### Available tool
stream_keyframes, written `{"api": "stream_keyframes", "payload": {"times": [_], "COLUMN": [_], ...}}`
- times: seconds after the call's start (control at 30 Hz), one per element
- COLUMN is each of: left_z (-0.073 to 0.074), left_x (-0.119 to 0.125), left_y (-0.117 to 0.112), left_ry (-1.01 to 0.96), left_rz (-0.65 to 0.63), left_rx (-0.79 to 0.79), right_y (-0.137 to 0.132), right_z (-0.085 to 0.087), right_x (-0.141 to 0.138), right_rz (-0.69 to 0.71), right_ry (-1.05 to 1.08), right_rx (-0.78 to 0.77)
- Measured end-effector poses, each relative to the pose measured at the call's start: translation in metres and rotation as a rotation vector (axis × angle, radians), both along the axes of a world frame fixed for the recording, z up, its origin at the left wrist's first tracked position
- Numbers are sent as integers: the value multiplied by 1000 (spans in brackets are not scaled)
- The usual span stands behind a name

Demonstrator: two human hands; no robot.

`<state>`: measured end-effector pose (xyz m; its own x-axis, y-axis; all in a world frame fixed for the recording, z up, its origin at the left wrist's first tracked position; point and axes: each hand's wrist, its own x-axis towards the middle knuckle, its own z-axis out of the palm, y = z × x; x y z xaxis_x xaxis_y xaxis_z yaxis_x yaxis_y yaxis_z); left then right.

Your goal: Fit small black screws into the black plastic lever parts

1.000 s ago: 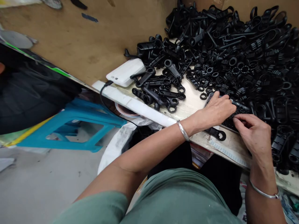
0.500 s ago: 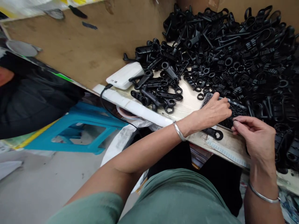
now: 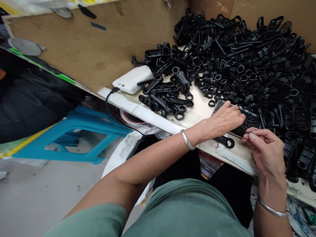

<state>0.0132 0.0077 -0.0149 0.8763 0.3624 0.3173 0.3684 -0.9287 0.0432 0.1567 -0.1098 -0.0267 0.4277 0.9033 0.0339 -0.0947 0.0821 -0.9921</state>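
Observation:
My left hand (image 3: 225, 120) rests curled on a small tray of tiny black parts (image 3: 248, 119) near the table's front edge, fingertips dipped among them. My right hand (image 3: 265, 148) is just right of it, thumb and fingers pinched together at the tray's near corner; what it pinches is too small to make out. A single black lever-shaped part (image 3: 225, 141) lies on the table below my left hand. A big heap of black plastic levers and rings (image 3: 247, 62) covers the table behind the tray.
A white power bank (image 3: 132, 79) with a black cable sits at the table's left end. Brown cardboard walls (image 3: 93, 49) back the table. A blue plastic stool (image 3: 74, 131) and a white sack (image 3: 123, 151) stand on the floor to the left.
My right hand has drawn back slightly toward me from the tray, fingers pinched. My left hand stays on the tray. The view shifted a little.

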Motion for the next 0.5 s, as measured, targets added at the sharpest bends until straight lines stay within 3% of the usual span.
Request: {"api": "stream_keyframes", "payload": {"times": [0.13, 0.27, 0.4, 0.5], "left_z": [10, 8, -1, -3], "left_x": [-7, -16, -22, -26], "left_y": [-2, -6, -8, -13], "left_ry": [-185, -478, -605, -723], "left_rz": [63, 99, 171, 141], "left_rx": [-338, -678, -877, -1027], "right_y": [-2, -2, -2, -4], "right_z": [-2, -3, -4, -5], "right_x": [3, 2, -2, -4], "right_rz": [56, 74, 51, 56], "right_ry": [48, 53, 69, 105], "right_rx": [24, 34, -17, -49]}}
